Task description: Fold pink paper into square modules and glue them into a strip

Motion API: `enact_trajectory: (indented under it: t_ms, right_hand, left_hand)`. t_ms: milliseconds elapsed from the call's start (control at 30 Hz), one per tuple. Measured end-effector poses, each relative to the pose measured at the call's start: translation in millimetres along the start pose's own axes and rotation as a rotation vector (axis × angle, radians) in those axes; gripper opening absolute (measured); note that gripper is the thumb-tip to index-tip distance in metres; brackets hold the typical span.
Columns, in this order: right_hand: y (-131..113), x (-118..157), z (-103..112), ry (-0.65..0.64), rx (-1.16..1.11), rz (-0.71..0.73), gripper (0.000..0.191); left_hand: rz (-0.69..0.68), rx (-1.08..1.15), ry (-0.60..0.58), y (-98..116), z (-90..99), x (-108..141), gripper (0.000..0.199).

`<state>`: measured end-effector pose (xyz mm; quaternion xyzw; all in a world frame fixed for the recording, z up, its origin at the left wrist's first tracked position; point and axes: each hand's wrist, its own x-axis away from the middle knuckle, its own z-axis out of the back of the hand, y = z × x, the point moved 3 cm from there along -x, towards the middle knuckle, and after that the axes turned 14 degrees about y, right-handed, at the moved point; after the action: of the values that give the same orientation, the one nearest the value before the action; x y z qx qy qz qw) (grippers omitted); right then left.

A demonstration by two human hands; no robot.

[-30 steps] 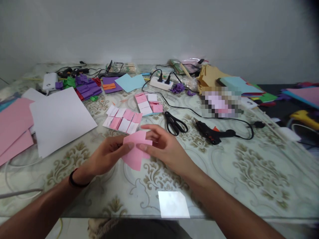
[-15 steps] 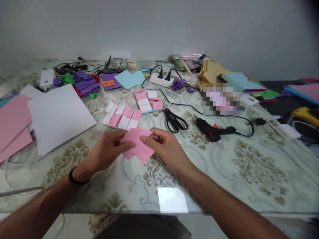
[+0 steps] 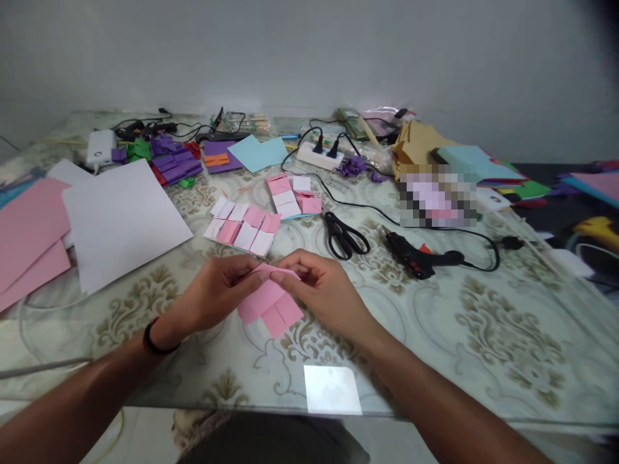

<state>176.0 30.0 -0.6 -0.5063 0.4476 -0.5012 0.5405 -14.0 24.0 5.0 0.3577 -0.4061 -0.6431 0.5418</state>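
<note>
A folded piece of pink paper [image 3: 268, 299] is pinched between both hands above the near part of the table. My left hand [image 3: 225, 287] grips its upper left edge, thumb in front and fingers curled behind. From the other side, my right hand [image 3: 319, 280] holds the top edge the same way, its thumb almost meeting the left one. The paper's lower flaps hang free. Just beyond the hands lies a panel of pink and white folded squares [image 3: 244, 225], with a second, similar panel [image 3: 293, 196] behind it. Black scissors [image 3: 345, 235] rest beyond my right hand.
A black glue gun [image 3: 416, 251] lies at the right, its cord running back toward a white power strip [image 3: 319, 156]. White sheets [image 3: 126, 219] and pink sheets [image 3: 31, 238] cover the left side. Purple folded strips [image 3: 176, 166] and light blue paper [image 3: 258, 153] sit further back.
Both hands have come closer together at the paper's top edge, thumbs now nearly touching. The pink paper has tipped, and its lower flaps hang further down. The view has shifted slightly.
</note>
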Motion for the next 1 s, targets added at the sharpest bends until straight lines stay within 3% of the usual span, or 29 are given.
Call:
enact_trajectory:
  t_ms: [333, 567, 700, 1000]
  right_hand:
    - [-3.4, 2.6, -1.5, -0.069, 0.067, 0.039, 0.023]
    - [-5.2, -5.6, 11.3, -0.13, 0.038, -0.02, 0.02]
    - [-5.3, -5.2, 7.3, -0.066, 0.064, 0.106, 0.01]
    - [-0.8, 3.1, -7.6, -0.11, -0.056, 0.059, 0.006]
  left_hand:
    - [-0.168, -0.114, -0.004, 13.2, 3.5, 3.5, 0.036]
    - [-0.131, -0.109, 0.028, 10.8, 15.1, -0.5, 0.04]
    - [-0.137, -0.143, -0.002, 10.7, 11.0, -1.1, 0.042]
    - [-0.243, -0.137, -0.113, 18.4, -2.7, 5.5, 0.032]
